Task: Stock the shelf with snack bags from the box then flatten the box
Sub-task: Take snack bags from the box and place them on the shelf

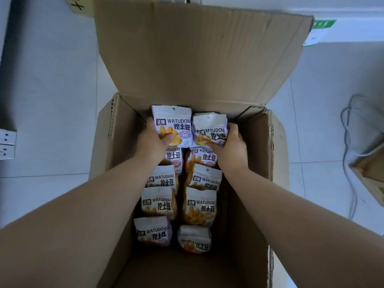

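In the head view a brown corrugated cardboard box (255, 163) fills the centre of the frame on a pale tiled floor (52, 100), far flap upright at the top, side flaps spread left and right. Bare cardboard shows between the bags and both side walls and along the lower edge. Ten white-and-purple snack bags (159, 202) printed WATUDOU stand in two columns of five: eight lie in the box, while the left hand (153, 140) has its fingers (150, 124) curled round the top-left bag (174, 121) and the right hand (230, 146) grips the top-right bag (209, 125).

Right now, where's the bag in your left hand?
Head view: the bag is at the far end of the box, left row, beside the second bag in the right hand.
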